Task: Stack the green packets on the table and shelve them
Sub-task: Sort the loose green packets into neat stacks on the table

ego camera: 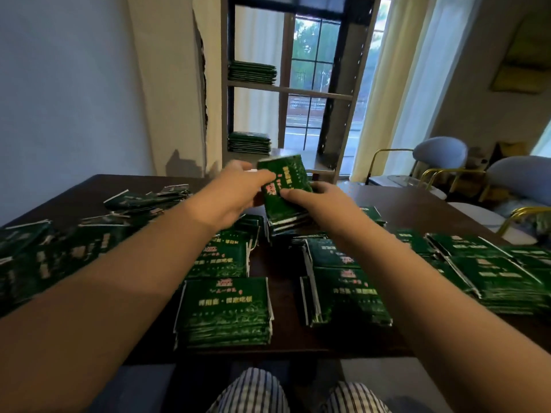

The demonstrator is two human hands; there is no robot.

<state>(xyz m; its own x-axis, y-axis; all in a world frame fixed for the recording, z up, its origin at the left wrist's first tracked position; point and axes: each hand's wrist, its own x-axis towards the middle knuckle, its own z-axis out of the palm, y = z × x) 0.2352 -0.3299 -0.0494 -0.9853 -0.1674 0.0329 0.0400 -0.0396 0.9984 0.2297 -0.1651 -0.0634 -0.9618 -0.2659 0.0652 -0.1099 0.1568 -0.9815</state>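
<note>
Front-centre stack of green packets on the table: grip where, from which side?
Probably take the front-centre stack by its left and right edges, coming from both sides, fingers under the bottom packet, thumbs on top. It is a loose flat pile, and bare table shows on its right for fingers to slide in.

Packets lie across the worktop [423, 204]: a spread [44, 257] at the left, a scatter [146, 198] at the far left, a near-left stack [226, 311] and a near-right stack [348, 296] side by side in the near middle, and a right stack [501, 281] by the right edge. Farther back in the middle, the left grip [235, 189] and right grip [316, 201] clasp the held stack [283, 189] between them. Behind the worktop stands a shelf [286, 90], with an upper pile [252, 73] above a lower pile [249, 143], both at its left. Chairs [441, 153] sit far right.
</note>
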